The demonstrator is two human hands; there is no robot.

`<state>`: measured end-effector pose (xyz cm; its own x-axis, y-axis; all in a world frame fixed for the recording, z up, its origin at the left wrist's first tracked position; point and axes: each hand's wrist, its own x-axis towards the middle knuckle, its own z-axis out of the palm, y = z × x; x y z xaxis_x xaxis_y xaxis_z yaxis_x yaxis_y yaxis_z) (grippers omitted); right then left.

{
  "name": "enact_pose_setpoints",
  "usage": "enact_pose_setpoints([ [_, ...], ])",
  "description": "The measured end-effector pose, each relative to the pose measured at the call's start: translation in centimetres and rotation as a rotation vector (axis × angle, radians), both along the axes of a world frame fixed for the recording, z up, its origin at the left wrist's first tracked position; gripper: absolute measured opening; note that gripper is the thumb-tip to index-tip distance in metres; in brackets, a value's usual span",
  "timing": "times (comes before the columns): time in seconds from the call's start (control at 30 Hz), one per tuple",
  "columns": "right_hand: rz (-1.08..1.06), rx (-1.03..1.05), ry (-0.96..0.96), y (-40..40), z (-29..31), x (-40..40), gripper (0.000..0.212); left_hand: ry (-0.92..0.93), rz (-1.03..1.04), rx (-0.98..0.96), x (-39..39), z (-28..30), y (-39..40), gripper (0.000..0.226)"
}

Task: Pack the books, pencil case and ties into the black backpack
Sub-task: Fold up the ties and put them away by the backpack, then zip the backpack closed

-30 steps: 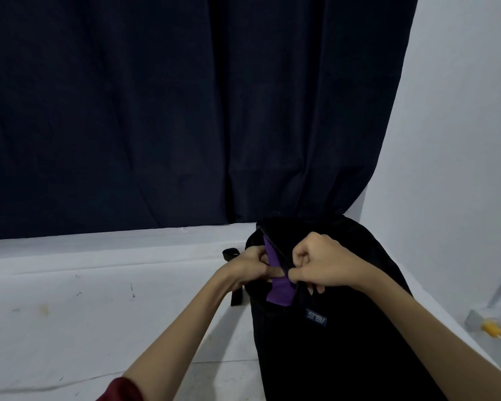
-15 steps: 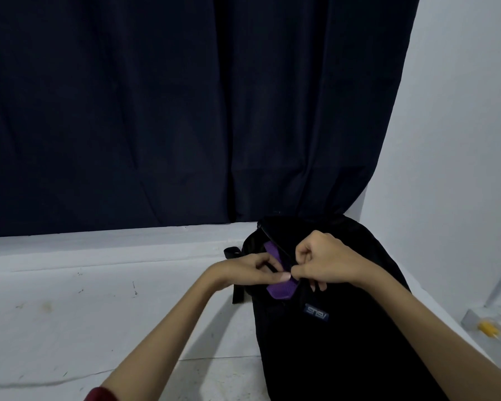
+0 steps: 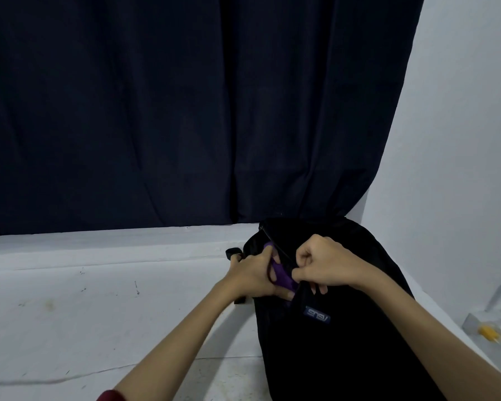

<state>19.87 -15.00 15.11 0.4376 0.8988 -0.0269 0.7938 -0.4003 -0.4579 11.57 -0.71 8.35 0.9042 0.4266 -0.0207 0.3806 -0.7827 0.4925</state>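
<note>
black backpack (image 3: 344,342) lying on white table (image 3: 99,299), right side | purple item (image 3: 282,273) sitting at its opening | left hand (image 3: 255,276) fingers grasping purple item | right hand (image 3: 324,264) fingers clenching the opening's edge | dark curtain (image 3: 185,111) hanging behind

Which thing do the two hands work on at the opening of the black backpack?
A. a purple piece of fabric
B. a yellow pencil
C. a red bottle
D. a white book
A: a purple piece of fabric shows between the left hand and the right hand, at the opening of the black backpack.
</note>
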Motion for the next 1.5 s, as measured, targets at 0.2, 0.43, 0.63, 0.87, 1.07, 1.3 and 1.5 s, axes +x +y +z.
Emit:
enact_pose_setpoints([
  [0.2,-0.023,-0.013,0.050,0.4,-0.3,-0.4,0.033,-0.402,0.473,-0.417,-1.1,-0.7,3.6,0.035],
  [0.43,-0.052,-0.062,-0.156,3.2,-3.7,-1.5,0.035,-0.264,0.532,-0.349,-0.4,-3.1,3.9,0.036],
  [0.63,0.112,-0.192,-0.284,3.0,-5.8,-1.9,0.032,-0.347,0.523,-0.333,-2.9,-3.5,4.8,0.033],
  [0.87,0.078,0.036,0.055,7.3,-2.1,3.4,0.031,-0.386,0.473,-0.453,-2.7,-2.3,6.5,0.036],
  [1.07,0.096,-0.006,-0.170,14.2,-2.6,8.1,0.047,-0.452,0.448,-0.313,1.2,-1.1,9.1,0.031],
  [1.3,0.184,-0.206,-0.232,18.0,-5.3,11.1,0.042,-0.199,0.277,-0.456,5.8,-2.1,10.6,0.029],
  [1.5,0.291,-0.382,-0.195,17.5,-5.2,12.2,0.037,-0.234,0.351,-0.278,6.2,-2.8,10.7,0.015],
])
